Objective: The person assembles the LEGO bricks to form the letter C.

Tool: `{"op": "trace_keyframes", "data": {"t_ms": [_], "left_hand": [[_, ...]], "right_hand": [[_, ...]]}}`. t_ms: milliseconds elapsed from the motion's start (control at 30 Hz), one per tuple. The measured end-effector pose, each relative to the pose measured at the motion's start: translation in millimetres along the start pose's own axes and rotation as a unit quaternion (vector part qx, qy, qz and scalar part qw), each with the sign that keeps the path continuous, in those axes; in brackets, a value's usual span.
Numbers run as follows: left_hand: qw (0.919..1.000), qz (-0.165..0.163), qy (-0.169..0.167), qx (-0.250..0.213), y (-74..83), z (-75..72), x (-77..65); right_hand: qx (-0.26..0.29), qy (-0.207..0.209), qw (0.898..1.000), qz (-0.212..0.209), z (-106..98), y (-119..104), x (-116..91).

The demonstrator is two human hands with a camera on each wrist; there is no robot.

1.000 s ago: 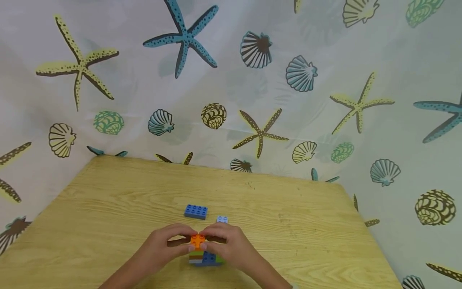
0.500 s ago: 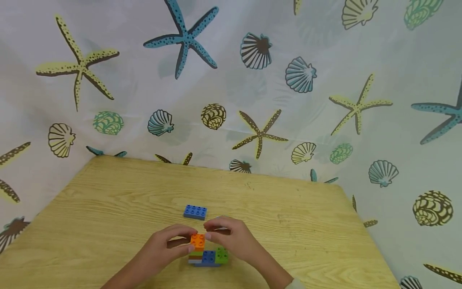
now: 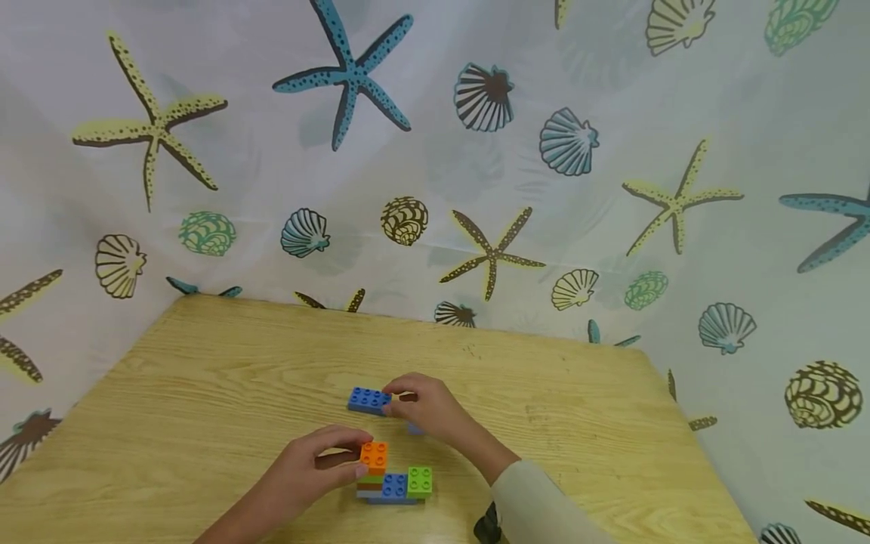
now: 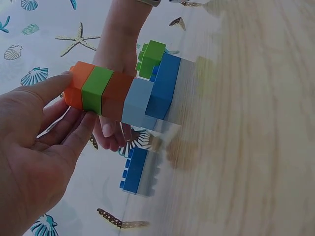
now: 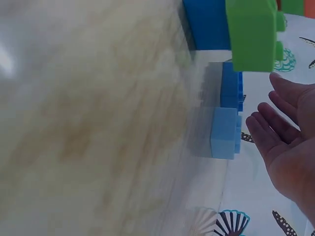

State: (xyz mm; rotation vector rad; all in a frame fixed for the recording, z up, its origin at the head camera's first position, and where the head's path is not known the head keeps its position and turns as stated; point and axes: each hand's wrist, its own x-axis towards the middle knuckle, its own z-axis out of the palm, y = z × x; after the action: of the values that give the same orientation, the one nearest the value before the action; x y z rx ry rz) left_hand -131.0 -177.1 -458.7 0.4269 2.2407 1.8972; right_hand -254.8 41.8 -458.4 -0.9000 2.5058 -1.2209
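My left hand point(image 3: 316, 462) pinches the orange toy brick point(image 3: 373, 456) at the top of a small tower, thumb and fingers on its sides. Under it come green point(image 4: 97, 91), brown point(image 4: 117, 94) and light blue point(image 4: 137, 100) bricks, on a long blue brick point(image 4: 165, 83). A lime green brick point(image 3: 419, 481) sits at that base's right end. Farther back, my right hand point(image 3: 428, 408) hovers over the right end of a loose blue brick point(image 3: 365, 400); in the right wrist view its fingers are relaxed and hold nothing. A loose light blue brick point(image 5: 224, 132) stands below that hand.
The wooden table point(image 3: 238, 363) carries all the bricks. A cloth point(image 3: 381, 166) printed with starfish and shells hangs behind it and at both sides. Beside the right sleeve point(image 3: 544, 502) lies a small black object point(image 3: 488, 525), its kind unclear.
My right hand has left the orange brick and moved back to the loose blue brick, uncovering the lime green brick. The left hand has stayed on the tower.
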Motion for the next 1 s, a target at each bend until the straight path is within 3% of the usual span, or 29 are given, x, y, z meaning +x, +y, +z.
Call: {"op": "trace_keyframes", "data": {"t_ms": [300,467,833,1000], "left_hand": [[1.0,-0.005,-0.001,-0.007,-0.7,1.2,0.4],[1.0,-0.008,0.0,-0.005,0.6,0.7,-0.4],[0.9999,-0.016,0.0,-0.003,3.1,1.5,-0.9],[0.9999,-0.012,0.003,0.001,3.7,2.3,-1.4]], "right_hand": [[-0.029,-0.022,0.999,0.038,8.4,10.3,24.0],[-0.052,-0.028,0.998,0.037,13.5,8.5,31.3],[-0.115,-0.022,0.992,0.044,21.5,9.1,36.5],[-0.118,-0.022,0.992,0.046,19.6,6.0,34.5]]}}
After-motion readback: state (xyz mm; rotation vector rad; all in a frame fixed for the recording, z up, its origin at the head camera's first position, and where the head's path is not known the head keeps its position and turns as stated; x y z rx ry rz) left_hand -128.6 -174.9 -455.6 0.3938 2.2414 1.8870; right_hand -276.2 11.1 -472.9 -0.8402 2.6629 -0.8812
